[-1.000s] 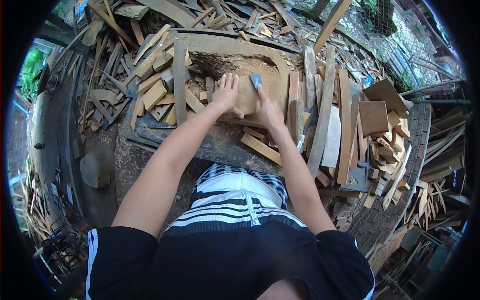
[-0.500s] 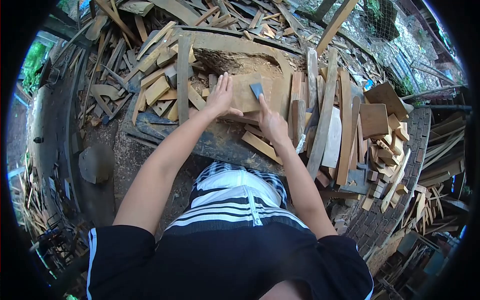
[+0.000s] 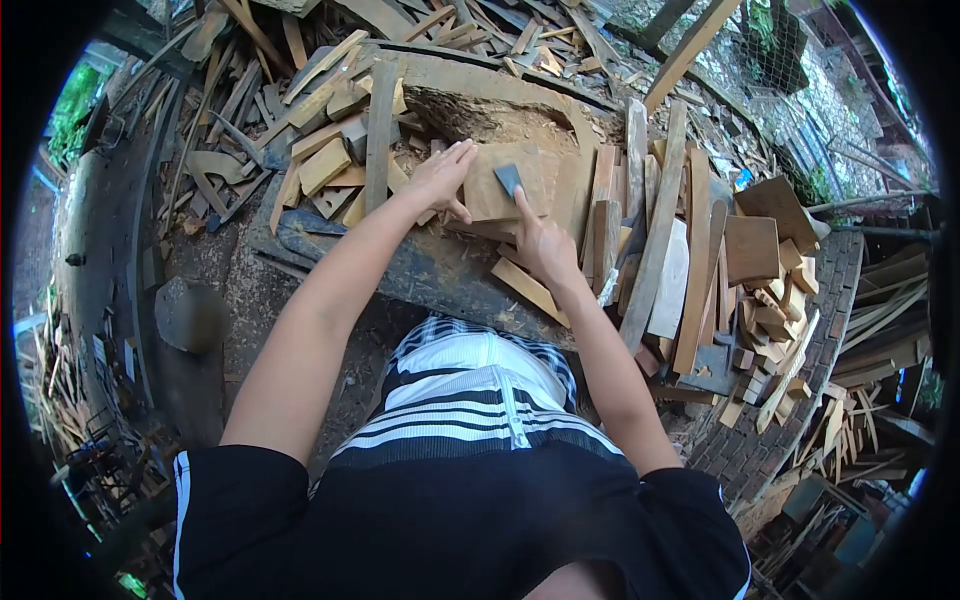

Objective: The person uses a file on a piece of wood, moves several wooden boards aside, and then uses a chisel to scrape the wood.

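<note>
A light brown wooden block [image 3: 485, 196] lies on the worn wooden bench [image 3: 440, 285]. My left hand [image 3: 440, 182] rests against the block's left side, fingers and thumb spread apart. On top of the block is a flat dark blade-like piece [image 3: 508, 178], tilted to the upper left. My right hand [image 3: 543, 240] reaches it from the lower right, with the index finger stretched along its near end. The other fingers are curled under the palm, and any handle there is hidden.
Long boards [image 3: 655, 225] stand close to the right of my right hand. Beyond them lies a heap of small wood offcuts [image 3: 775, 320]. More wood pieces [image 3: 325, 165] are piled left of the block. A round dark stump [image 3: 188, 313] is at the lower left.
My left hand has shifted slightly right, onto the block's left edge. The blade-like piece and my right hand have moved a little to the left over the block.
</note>
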{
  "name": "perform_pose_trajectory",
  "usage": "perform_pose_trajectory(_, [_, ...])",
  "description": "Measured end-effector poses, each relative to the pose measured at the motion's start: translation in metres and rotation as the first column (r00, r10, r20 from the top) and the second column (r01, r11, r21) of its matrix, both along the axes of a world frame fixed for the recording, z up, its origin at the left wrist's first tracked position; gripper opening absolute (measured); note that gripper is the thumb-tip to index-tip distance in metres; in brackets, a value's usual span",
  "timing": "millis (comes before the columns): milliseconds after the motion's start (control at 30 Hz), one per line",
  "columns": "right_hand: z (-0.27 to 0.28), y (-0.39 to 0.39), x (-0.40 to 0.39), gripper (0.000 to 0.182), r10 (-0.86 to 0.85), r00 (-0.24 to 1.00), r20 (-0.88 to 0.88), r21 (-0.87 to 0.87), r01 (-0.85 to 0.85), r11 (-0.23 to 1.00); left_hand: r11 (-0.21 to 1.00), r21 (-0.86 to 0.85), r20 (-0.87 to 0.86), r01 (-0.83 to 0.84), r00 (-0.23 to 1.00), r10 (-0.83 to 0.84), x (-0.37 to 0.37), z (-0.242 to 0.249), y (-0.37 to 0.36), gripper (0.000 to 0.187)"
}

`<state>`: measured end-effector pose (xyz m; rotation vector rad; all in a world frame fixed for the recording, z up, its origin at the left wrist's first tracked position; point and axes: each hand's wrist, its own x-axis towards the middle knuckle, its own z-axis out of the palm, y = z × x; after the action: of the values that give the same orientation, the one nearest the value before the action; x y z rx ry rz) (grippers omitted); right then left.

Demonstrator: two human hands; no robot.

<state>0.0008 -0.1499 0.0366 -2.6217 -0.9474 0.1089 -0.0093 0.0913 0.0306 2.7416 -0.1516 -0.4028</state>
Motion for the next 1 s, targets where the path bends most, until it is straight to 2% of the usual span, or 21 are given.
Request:
perform_pose_trajectory(67, [0.023, -0.018, -0.027, 0.057, -0.008, 0.992, -0.126, -0.147, -0.010, 0.989, 0.999, -0.043, 0.021, -0.027, 0.999, 0.028, -0.003, -0.007, 0.002, 0.131])
perform_pose_trajectory(100, [0.028, -0.020, -0.032, 0.057, 0.000, 0.992, -0.129, -0.152, -0.020, 0.988, 0.996, -0.084, 0.035, -0.038, 0.999, 0.041, -0.006, -0.010, 0.002, 0.129])
perform_pose_trajectory(167, [0.036, -0.021, -0.042, 0.060, -0.039, 0.969, -0.246, -0.268, -0.029, 0.963, 0.997, -0.055, 0.078, -0.060, 0.995, 0.064, -0.010, -0.014, 0.001, 0.128])
perform_pose_trajectory(200, [0.037, -0.016, -0.040, 0.060, -0.036, 0.971, -0.238, -0.246, -0.024, 0.969, 0.997, -0.015, 0.129, -0.073, 0.989, 0.074, -0.010, -0.014, 0.001, 0.127])
perform_pose_trajectory(300, [0.016, 0.013, -0.021, 0.059, -0.043, 0.985, -0.164, -0.149, 0.019, 0.989, 0.991, 0.059, 0.079, -0.122, 0.990, 0.117, -0.010, 0.002, -0.005, 0.129])
perform_pose_trajectory(400, [0.013, 0.031, -0.014, 0.058, -0.059, 0.989, -0.133, -0.129, 0.042, 0.991, 0.991, 0.027, 0.060, -0.130, 0.990, 0.129, -0.013, -0.007, 0.000, 0.132])
perform_pose_trajectory(500, [0.030, 0.008, -0.035, 0.059, -0.032, 0.984, -0.173, -0.167, 0.002, 0.986, 0.987, -0.022, 0.071, -0.159, 0.985, 0.160, -0.015, -0.013, -0.001, 0.139])
perform_pose_trajectory(533, [0.031, -0.002, -0.045, 0.062, -0.003, 0.991, -0.135, -0.210, -0.025, 0.977, 0.980, -0.051, 0.090, -0.192, 0.976, 0.196, -0.016, -0.013, 0.000, 0.143])
perform_pose_trajectory(633, [0.034, -0.010, -0.061, 0.064, 0.005, 0.987, -0.159, -0.195, -0.036, 0.980, 0.979, -0.079, 0.088, -0.187, 0.977, 0.193, -0.016, -0.013, 0.000, 0.150])
perform_pose_trajectory(800, [0.012, 0.039, -0.025, 0.058, 0.016, 0.998, -0.062, -0.173, -0.026, 0.985, 0.979, -0.087, 0.094, -0.182, 0.977, 0.190, -0.014, -0.020, 0.001, 0.151])
perform_pose_trajectory(867, [0.000, 0.051, -0.017, 0.062, 0.018, 0.999, 0.030, -0.100, -0.015, 0.995, 0.974, -0.090, 0.085, -0.206, 0.973, 0.213, -0.016, -0.016, 0.000, 0.150])
perform_pose_trajectory(1000, [0.018, 0.020, -0.043, 0.058, 0.033, 0.999, -0.036, -0.122, -0.037, 0.992, 0.973, -0.051, 0.043, -0.227, 0.972, 0.229, -0.015, -0.010, -0.003, 0.150])
